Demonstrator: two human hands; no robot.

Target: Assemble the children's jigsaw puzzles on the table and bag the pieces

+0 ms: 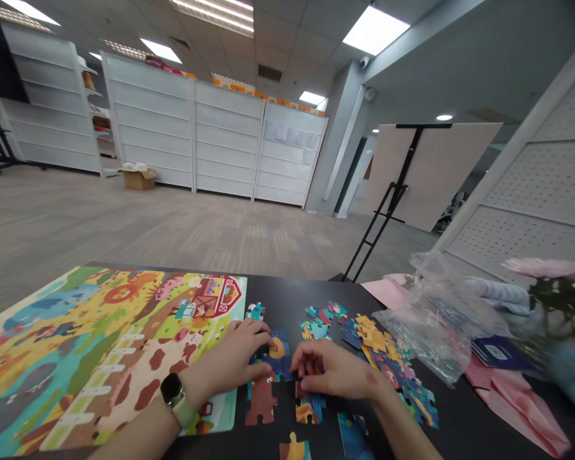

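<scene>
My left hand (246, 356) lies palm down with its fingers stretched over a dark blue puzzle piece (278, 359) with an orange shape on it. Just below, its thumb reaches the top of a brown puzzle piece (260, 404). Across a small gap, my right hand (333, 370) has its fingers curled and its thumb at the upper edge of a blue and orange puzzle piece (310, 409). The fingers partly cover that piece's top. Nearer me lie a yellow-brown puzzle piece (296, 448) and a dark blue puzzle piece (354, 436).
A colourful farm-animal picture board (138, 358) covers the left of the black table (287, 291). Loose puzzle pieces (378, 342) are heaped right of my right hand. Beyond them lie clear plastic bags (436, 319), pink cloth (512, 396), a dark blue packet (501, 352) and pink flowers (551, 268).
</scene>
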